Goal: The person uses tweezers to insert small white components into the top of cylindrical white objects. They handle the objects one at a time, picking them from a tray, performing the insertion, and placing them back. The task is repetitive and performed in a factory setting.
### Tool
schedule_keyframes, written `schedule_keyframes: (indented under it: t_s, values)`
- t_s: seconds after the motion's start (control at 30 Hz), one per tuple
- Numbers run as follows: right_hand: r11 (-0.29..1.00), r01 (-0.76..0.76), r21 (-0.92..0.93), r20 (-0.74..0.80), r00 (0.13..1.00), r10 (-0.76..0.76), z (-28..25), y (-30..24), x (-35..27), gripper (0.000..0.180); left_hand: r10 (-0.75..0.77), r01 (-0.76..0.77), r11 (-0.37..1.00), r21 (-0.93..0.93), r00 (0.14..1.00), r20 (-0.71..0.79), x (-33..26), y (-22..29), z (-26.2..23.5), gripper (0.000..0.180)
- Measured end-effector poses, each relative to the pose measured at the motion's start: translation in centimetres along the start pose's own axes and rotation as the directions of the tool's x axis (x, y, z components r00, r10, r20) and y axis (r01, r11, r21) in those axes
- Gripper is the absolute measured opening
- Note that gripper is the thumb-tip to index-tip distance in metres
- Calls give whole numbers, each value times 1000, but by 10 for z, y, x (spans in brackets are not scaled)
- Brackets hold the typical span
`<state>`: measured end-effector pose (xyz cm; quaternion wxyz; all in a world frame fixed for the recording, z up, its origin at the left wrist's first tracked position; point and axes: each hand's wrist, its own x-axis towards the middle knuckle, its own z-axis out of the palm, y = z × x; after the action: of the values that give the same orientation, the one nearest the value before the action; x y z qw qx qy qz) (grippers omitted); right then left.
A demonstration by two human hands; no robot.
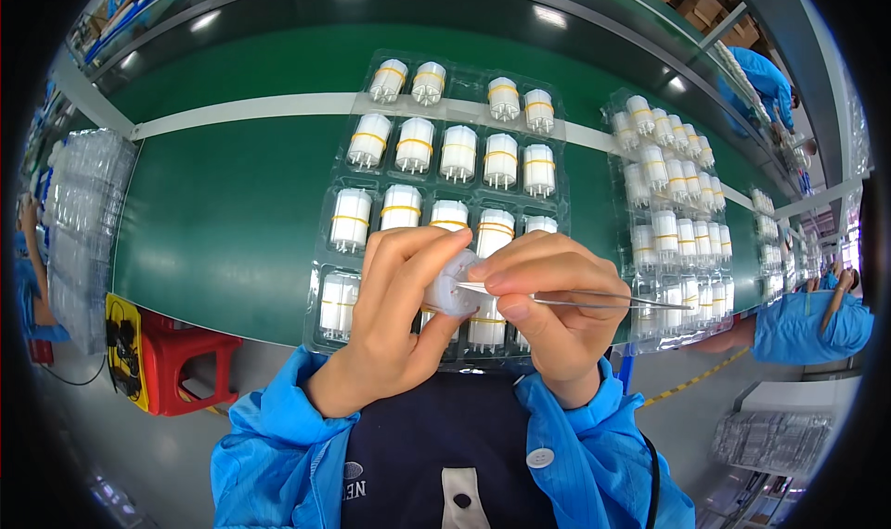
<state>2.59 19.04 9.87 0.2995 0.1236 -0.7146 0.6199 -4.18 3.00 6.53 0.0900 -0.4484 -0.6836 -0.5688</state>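
My left hand [397,292] grips a round, whitish translucent cylinder part [452,292] between thumb and fingers, one end turned toward me. Small marks show on that end. In my right hand [561,292] is a pair of metal tweezers [613,300], pinched so that the pointed end reaches the part's face and the other end sticks out to the right. Both hands are above the near rows of a clear plastic tray [320,251]. White cylinders with yellow bands and metal pins, such as this one [458,153], lie in its pockets; my hands hide several of them.
A second tray of white cylinders [687,237] is to the right on the green conveyor belt [223,213]. Stacked clear trays [83,223] stand at the left. A red stool [190,362] is below the belt's edge. Co-workers in blue, one seen at the right [812,329], are nearby.
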Motion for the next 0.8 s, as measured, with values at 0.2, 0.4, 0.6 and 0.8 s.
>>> schedule_keyframes:
  t_s: [0.2, 0.4, 0.6, 0.8]
  values:
    - [998, 45, -39, 45, 998, -43, -3, 0, 5, 15, -31, 32, 998, -53, 999, 23, -2, -1, 1, 64]
    - [961, 109, -255, 162, 984, -68, -3, -8, 12, 13, -14, 13, 1000, 7, 997, 71, 0, -2, -2, 62]
    - [999, -13, -31, 5, 1000, 13, -9, -5, 7, 15, -167, 191, 956, -222, 978, 124, -3, 3, -3, 59]
    - [995, 43, -87, 60, 997, -38, -9, -3, 9, 17, -170, 203, 941, -271, 975, 140, -4, 2, -4, 58]
